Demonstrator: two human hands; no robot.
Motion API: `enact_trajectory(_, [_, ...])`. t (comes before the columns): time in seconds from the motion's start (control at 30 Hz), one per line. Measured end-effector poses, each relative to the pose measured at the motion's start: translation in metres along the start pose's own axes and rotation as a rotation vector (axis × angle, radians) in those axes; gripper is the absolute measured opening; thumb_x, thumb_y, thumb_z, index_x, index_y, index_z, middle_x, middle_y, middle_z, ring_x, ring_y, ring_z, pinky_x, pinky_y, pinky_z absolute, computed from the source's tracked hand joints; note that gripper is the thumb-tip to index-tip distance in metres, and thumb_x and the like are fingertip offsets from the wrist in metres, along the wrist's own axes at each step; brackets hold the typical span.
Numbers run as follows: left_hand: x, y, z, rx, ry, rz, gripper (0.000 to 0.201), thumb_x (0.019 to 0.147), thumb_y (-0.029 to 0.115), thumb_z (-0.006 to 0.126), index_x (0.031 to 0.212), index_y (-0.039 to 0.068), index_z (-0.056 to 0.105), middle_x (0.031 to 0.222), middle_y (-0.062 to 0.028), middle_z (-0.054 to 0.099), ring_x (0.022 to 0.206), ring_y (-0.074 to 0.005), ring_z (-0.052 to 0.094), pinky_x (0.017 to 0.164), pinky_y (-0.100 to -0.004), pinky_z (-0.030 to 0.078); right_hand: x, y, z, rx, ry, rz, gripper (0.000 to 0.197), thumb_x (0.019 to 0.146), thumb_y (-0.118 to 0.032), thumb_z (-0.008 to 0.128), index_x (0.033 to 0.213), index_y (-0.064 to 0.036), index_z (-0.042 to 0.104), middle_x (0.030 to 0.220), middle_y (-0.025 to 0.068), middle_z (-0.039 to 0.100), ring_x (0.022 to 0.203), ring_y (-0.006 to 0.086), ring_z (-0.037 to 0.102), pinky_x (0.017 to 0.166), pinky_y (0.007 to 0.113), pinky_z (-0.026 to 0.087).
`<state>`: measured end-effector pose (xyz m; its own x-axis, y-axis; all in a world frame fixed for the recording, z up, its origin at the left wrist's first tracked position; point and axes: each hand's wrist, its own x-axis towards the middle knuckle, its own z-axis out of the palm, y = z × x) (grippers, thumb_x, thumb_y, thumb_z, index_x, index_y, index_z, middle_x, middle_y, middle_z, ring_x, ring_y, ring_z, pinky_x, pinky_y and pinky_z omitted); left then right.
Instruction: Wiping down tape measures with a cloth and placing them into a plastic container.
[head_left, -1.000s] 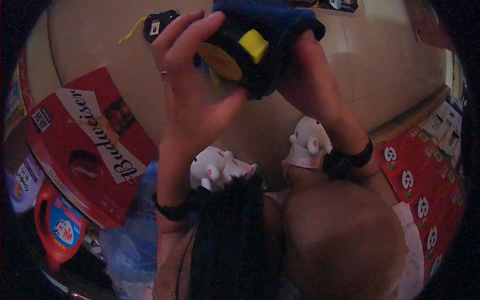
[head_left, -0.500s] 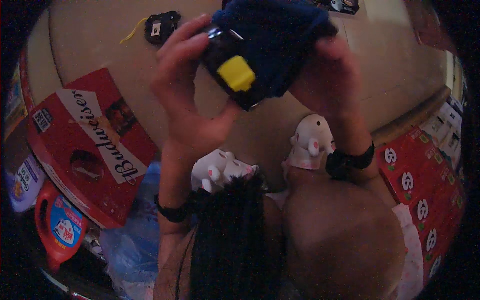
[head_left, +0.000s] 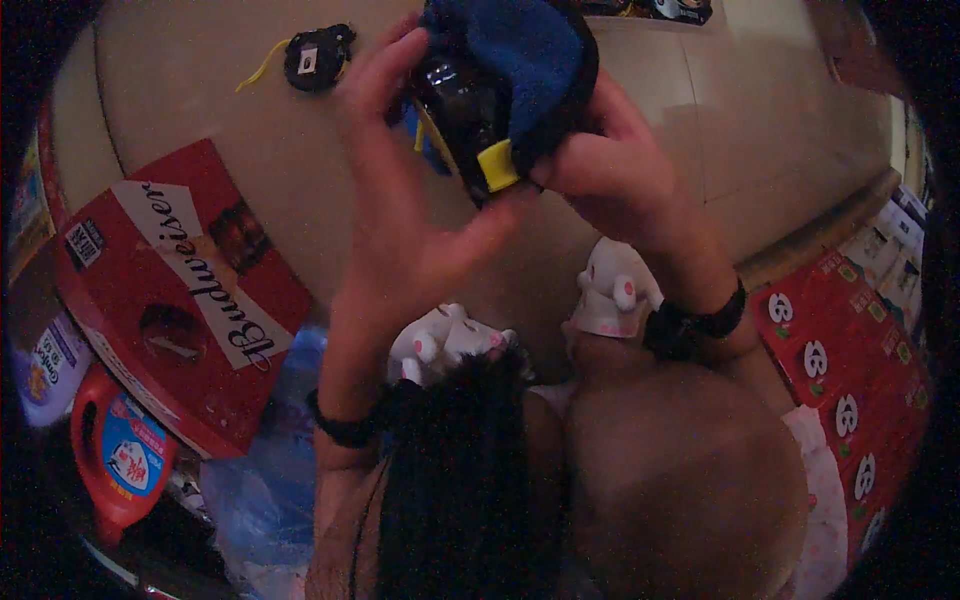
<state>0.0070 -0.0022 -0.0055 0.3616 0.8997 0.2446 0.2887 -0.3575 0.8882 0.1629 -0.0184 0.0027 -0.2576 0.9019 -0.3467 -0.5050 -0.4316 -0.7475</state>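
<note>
Bare knee (head_left: pixel 690 480), lower right. Left hand (head_left: pixel 400 215), upper centre: fingers curved around black case (head_left: pixel 465 100) with yellow tab (head_left: pixel 497 166), thumb at its lower end. Right hand (head_left: pixel 625 175): fingers pinching blue cloth (head_left: pixel 545 60) against the case, upper centre. White slippers (head_left: pixel 612 285) below, centre. Red carton (head_left: pixel 190 300), left. Round black tape measure (head_left: pixel 318 62) on floor (head_left: pixel 220 100), upper left, yellow cord out.

Pale tiled floor (head_left: pixel 765 130), thin seams showing. Upper left on it: small round black case (head_left: pixel 318 60), yellow cord (head_left: pixel 259 67) trailing. Left: red carton (head_left: pixel 205 300). Lower middle: white animal-shaped slippers (head_left: pixel 612 288), apart.
</note>
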Motion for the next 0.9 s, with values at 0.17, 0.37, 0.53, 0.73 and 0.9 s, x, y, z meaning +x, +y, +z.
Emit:
enact_trajectory(0.17, [-0.001,-0.013,-0.007,0.083,-0.029,-0.035,0.081,0.057,0.021,0.073,0.125,0.003,0.031,0.126,-0.0149,0.035,0.118,-0.0285,0.033,0.098,-0.0384,0.027,0.002,0.001,-0.001,-0.049,0.035,-0.052,0.066,0.063,-0.005,0.064,0.123,-0.0053,0.038,0.108,0.0052,0.053,0.094,0.0162,0.054,0.084,0.033,0.043])
enact_trajectory(0.37, [0.001,-0.011,-0.006,0.020,-0.014,-0.029,0.075,0.051,0.018,0.072,0.118,0.004,0.041,0.119,-0.0166,0.040,0.113,-0.0313,0.038,0.094,-0.0371,0.031,0.004,0.000,0.002,-0.264,0.054,-0.037,0.065,0.062,-0.009,0.070,0.120,-0.0057,0.040,0.103,0.0028,0.055,0.093,0.0137,0.054,0.081,0.030,0.044])
enact_trajectory(0.53, [-0.001,-0.005,-0.008,0.216,-0.062,0.080,0.077,0.050,0.018,0.073,0.118,0.005,0.040,0.118,-0.0159,0.039,0.109,-0.0309,0.040,0.092,-0.0374,0.034,0.009,0.001,0.013,-0.186,0.104,-0.105,0.042,0.073,-0.012,0.061,0.111,-0.0052,0.046,0.096,0.0023,0.056,0.085,0.0115,0.054,0.074,0.028,0.046])
enact_trajectory(0.73, [-0.008,-0.009,-0.005,0.186,-0.012,-0.022,0.077,0.049,0.021,0.076,0.116,0.006,0.041,0.117,-0.0146,0.036,0.108,-0.0285,0.040,0.088,-0.0353,0.038,0.014,0.003,0.022,-0.122,0.270,-0.094,0.029,0.081,-0.018,0.053,0.105,-0.0035,0.050,0.093,0.0051,0.056,0.084,0.0137,0.055,0.073,0.028,0.045])
enact_trajectory(0.9, [-0.004,-0.016,-0.003,-0.136,0.005,0.042,0.083,0.051,0.027,0.077,0.120,0.006,0.036,0.117,-0.0112,0.036,0.111,-0.0249,0.038,0.091,-0.0337,0.034,0.018,0.007,0.009,0.037,0.306,-0.071,0.030,0.078,-0.021,0.059,0.103,-0.0057,0.054,0.089,0.0045,0.059,0.077,0.0149,0.058,0.067,0.028,0.048])
